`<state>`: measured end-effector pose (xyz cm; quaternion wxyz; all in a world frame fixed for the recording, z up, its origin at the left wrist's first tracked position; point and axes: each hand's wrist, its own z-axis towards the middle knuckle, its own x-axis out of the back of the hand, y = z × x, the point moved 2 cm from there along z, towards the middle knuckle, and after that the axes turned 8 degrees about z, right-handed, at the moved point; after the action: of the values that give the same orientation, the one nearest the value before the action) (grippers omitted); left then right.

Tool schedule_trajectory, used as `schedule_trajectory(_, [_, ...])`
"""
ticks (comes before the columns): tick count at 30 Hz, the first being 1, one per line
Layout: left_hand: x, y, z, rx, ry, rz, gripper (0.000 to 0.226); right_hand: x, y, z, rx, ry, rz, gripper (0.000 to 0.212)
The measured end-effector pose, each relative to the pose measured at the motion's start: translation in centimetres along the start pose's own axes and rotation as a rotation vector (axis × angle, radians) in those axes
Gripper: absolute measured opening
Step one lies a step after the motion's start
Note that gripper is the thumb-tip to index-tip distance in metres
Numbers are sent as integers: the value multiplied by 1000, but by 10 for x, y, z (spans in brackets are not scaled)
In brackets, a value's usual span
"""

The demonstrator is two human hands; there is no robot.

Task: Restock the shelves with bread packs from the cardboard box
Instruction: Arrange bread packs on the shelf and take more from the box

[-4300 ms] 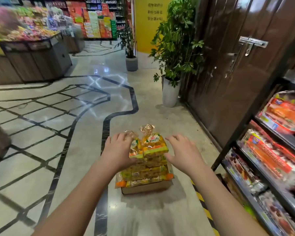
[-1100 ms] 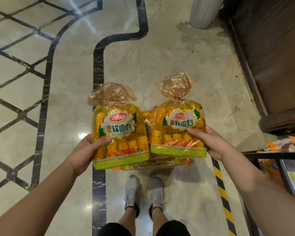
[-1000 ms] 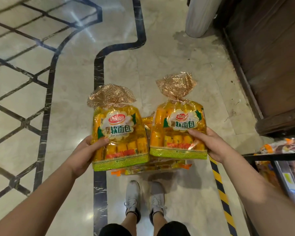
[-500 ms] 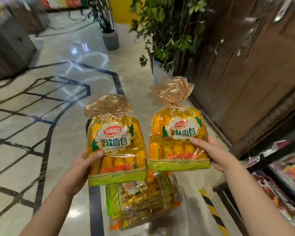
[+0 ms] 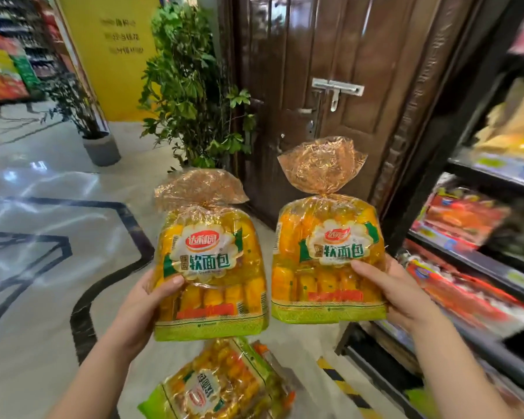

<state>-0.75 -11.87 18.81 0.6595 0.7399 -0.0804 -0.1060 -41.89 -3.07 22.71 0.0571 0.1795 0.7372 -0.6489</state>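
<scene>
I hold two yellow bread packs upright at chest height, each with a crinkled gold top and a white label. My left hand (image 5: 142, 300) grips the left bread pack (image 5: 209, 267) by its left side. My right hand (image 5: 397, 291) grips the right bread pack (image 5: 327, 261) by its right side. Below them, on the floor, more bread packs (image 5: 221, 385) lie stacked; the cardboard box under them is hidden. The shelves (image 5: 478, 267) stand at the right, holding red and orange packaged goods.
A dark wooden door (image 5: 324, 86) with a metal latch stands straight ahead. A tall potted plant (image 5: 191, 92) is left of it, a smaller one (image 5: 82, 116) further back. Yellow-black floor tape (image 5: 339, 385) runs along the shelf base. Polished marble floor spreads to the left.
My view has risen from the floor and my feet toward the door and swung right to the shelves. Both hands have lifted the two packs higher, away from the stack.
</scene>
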Motion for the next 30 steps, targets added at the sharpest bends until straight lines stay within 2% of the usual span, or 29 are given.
schedule_trajectory(5, [-33, 19, 21, -55, -215, 1, 107, 9, -7, -76, 97, 205, -8, 57])
schedule_trajectory(7, [-54, 22, 22, -60, -306, -7, 101, 17, -6, -110, 126, 275, -9, 54])
schedule_trajectory(10, [-93, 22, 17, -61, -436, -24, 56, 32, -1, -166, 163, 411, 17, 57])
schedule_trajectory(11, [-107, 20, 15, -56, -468, -30, 50, 38, 1, -185, 174, 456, 30, 62])
schedule_trajectory(14, [-154, 16, 3, -22, -603, -28, 59, 57, 7, -244, 200, 590, 62, 82])
schedule_trajectory(16, [-189, 13, -9, -23, -684, -33, 58, 67, 6, -286, 236, 668, 46, 88])
schedule_trajectory(19, [-249, 12, -32, -27, -802, 16, 94, 84, 3, -352, 294, 771, 21, 62])
schedule_trajectory(20, [-271, 12, -43, -28, -843, 35, 102, 90, 4, -374, 308, 811, 25, 61])
schedule_trajectory(23, [-338, 11, -80, -28, -942, 57, 108, 115, 4, -442, 346, 946, 22, 81])
schedule_trajectory(26, [-405, 3, -122, -10, -1016, 60, 110, 147, 5, -508, 373, 1062, 37, 50])
schedule_trajectory(30, [-487, -15, -184, 11, -1095, 89, 112, 193, 7, -589, 380, 1173, 31, 45])
